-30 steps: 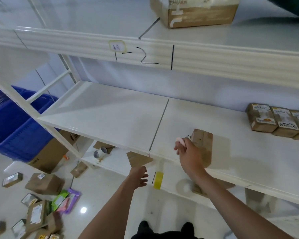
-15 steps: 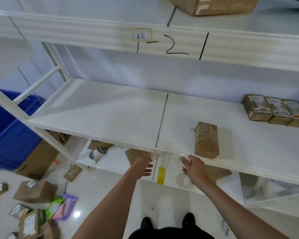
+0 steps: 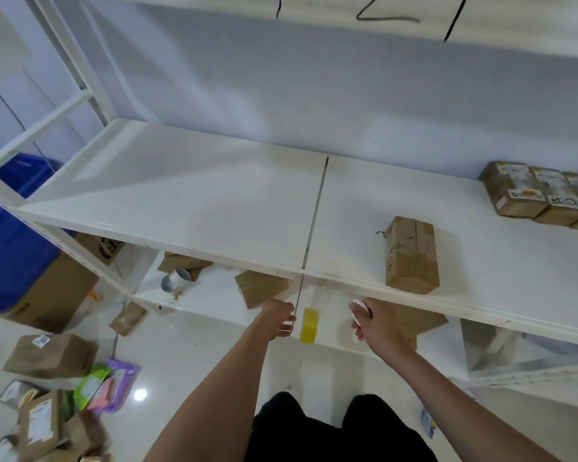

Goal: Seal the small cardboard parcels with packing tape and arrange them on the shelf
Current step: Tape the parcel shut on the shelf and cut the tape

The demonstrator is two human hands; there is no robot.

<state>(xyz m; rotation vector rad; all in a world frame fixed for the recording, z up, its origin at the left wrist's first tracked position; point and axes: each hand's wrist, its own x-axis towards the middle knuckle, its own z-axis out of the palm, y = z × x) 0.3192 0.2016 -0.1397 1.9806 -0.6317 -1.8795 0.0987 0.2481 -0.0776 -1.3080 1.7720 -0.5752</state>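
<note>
1. Looking at the wide white metal shelf board [image 3: 214,201] as the landmark for everything here.
2. Lying flat on this board, near its front edge and right of its dark middle seam: the plain brown cardboard parcel [image 3: 411,256], with tape strips already showing on its top face, so probably sealed and only set down, not yet arranged.
3. Standing at the far right back of the board, pressed side by side: the row of labelled brown parcels [image 3: 514,191], most likely the line which the plain parcel should be joining.
4. Hovering just below the front edge of the board: the right hand [image 3: 377,326], fingers curling around a small white and pink object [image 3: 357,310]; too blurred for telling if a cutter or something else.
5. Reaching under the same edge, close to the seam: the left hand [image 3: 279,320], fingers loosely bent, gripping nothing visible.
6. Sitting between both hands, below the board: the yellow tape roll [image 3: 309,325], seemingly kept there for quick reach; hanging or resting, impossible to say.
7. Waiting on the floor, below and left of the board: loose cardboard parcels [image 3: 50,356], and beside the board's left end a blue plastic crate [image 3: 10,248].
8. Judging the task as early, with many parcels not yet taped.
</note>
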